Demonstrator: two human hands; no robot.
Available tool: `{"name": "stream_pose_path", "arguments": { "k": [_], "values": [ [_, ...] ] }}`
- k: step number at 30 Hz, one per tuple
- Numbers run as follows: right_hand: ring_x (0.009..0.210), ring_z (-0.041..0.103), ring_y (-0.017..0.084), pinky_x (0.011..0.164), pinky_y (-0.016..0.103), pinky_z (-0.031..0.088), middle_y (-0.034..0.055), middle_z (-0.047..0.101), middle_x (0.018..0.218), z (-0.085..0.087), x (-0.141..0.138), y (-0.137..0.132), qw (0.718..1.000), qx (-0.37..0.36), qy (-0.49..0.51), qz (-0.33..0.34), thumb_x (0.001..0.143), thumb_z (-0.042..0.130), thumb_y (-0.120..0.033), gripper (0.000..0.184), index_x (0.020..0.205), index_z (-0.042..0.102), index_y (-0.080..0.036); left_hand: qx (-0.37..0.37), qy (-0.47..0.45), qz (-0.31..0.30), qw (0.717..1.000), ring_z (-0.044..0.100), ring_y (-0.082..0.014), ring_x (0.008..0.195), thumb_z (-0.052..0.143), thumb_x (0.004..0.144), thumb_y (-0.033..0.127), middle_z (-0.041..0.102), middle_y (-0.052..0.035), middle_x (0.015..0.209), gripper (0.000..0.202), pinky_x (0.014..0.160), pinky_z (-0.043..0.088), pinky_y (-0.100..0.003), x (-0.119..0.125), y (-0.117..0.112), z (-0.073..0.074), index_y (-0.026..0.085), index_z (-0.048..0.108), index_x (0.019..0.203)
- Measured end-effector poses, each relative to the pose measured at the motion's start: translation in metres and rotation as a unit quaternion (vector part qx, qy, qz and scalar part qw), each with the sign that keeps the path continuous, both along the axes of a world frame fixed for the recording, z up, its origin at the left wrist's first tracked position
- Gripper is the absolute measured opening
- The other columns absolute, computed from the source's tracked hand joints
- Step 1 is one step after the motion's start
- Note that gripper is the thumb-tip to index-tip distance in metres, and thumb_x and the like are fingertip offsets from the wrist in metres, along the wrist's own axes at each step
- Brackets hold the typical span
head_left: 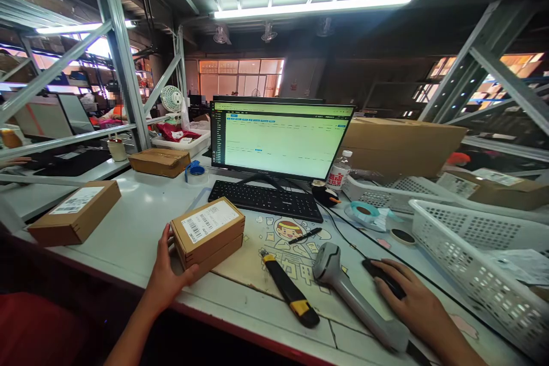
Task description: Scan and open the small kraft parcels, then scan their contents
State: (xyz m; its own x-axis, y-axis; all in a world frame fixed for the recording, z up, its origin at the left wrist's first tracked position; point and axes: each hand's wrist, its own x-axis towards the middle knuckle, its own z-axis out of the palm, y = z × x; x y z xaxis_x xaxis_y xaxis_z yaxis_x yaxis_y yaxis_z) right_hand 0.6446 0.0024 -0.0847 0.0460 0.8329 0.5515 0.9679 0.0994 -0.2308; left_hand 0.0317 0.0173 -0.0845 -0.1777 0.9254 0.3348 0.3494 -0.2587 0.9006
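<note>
Two small cardboard boxes (210, 231) lie stacked at the desk's front edge, the upper one bearing a white barcode label. My left hand (168, 271) grips their left end, thumb at the front and fingers along the far side. On the right, my right hand (407, 291) is curled over a black computer mouse (384, 277). Between my hands lie a black and yellow utility knife (289, 289) and a grey barcode scanner (355, 297). Behind them are a black pen (305, 235), a black keyboard (266, 200) and a lit monitor (278, 140).
Another labelled box (77, 211) sits at the left, with a brown carton (159, 161) and blue tape (196, 170) behind. White plastic baskets (480, 257), a teal tape roll (364, 211) and a bottle (339, 171) stand right. A co-worker's hand (15, 163) shows far left.
</note>
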Motion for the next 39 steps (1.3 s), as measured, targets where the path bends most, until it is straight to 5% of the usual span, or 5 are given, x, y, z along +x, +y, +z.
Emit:
{"name": "stream_pose_path", "arguments": {
  "k": [11,19,24,30,39],
  "values": [
    [0.111,0.070,0.030,0.092,0.046,0.061,0.0083,0.066,0.132,0.003,0.000,-0.003,1.000,0.016,0.016,-0.021,0.090,0.048,-0.065,0.056,0.123,0.072,-0.026,0.011,-0.027,-0.008,1.000,0.031,-0.0413,0.154,0.091,0.066,0.045,0.024,-0.0173,0.168,0.135,0.121,0.037,-0.064,0.001,-0.003,0.013,0.034,0.001,0.166],
    [0.110,0.070,0.031,0.090,0.048,0.061,0.0091,0.065,0.132,0.000,0.002,-0.001,0.999,-0.002,0.000,-0.044,0.088,0.045,-0.065,0.059,0.123,0.071,-0.026,0.059,0.117,0.033,0.991,0.058,-0.0337,0.129,0.083,0.075,0.046,0.046,-0.0130,0.156,0.089,0.112,0.048,-0.056,-0.014,-0.008,0.043,0.029,0.042,0.153],
    [0.104,0.071,0.032,0.083,0.047,0.061,0.0096,0.066,0.130,-0.002,0.001,-0.001,0.997,-0.008,-0.006,-0.070,0.086,0.045,-0.066,0.060,0.123,0.071,-0.027,0.147,0.103,0.162,0.970,0.058,-0.0321,0.129,0.083,0.074,0.049,0.044,-0.0155,0.156,0.095,0.110,0.051,-0.049,-0.055,0.000,0.050,0.022,0.037,0.153],
    [0.107,0.069,0.034,0.092,0.051,0.058,0.0120,0.065,0.130,0.002,-0.003,-0.002,0.998,-0.017,0.006,-0.061,0.086,0.046,-0.065,0.063,0.125,0.069,-0.022,0.133,0.242,0.324,0.905,0.042,-0.0423,0.144,0.077,0.079,0.058,0.048,-0.0238,0.148,0.093,0.121,0.032,-0.062,-0.113,0.016,0.041,0.011,0.041,0.151],
    [0.112,0.067,0.033,0.086,0.048,0.058,0.0076,0.064,0.132,0.016,-0.018,-0.008,0.993,-0.069,0.013,-0.094,0.085,0.041,-0.065,0.062,0.129,0.063,-0.027,0.025,0.288,0.435,0.853,0.026,-0.0529,0.149,0.069,0.086,0.058,0.022,-0.0269,0.166,0.084,0.118,0.028,-0.071,-0.117,0.019,0.034,0.011,0.041,0.150]
  ]
}}
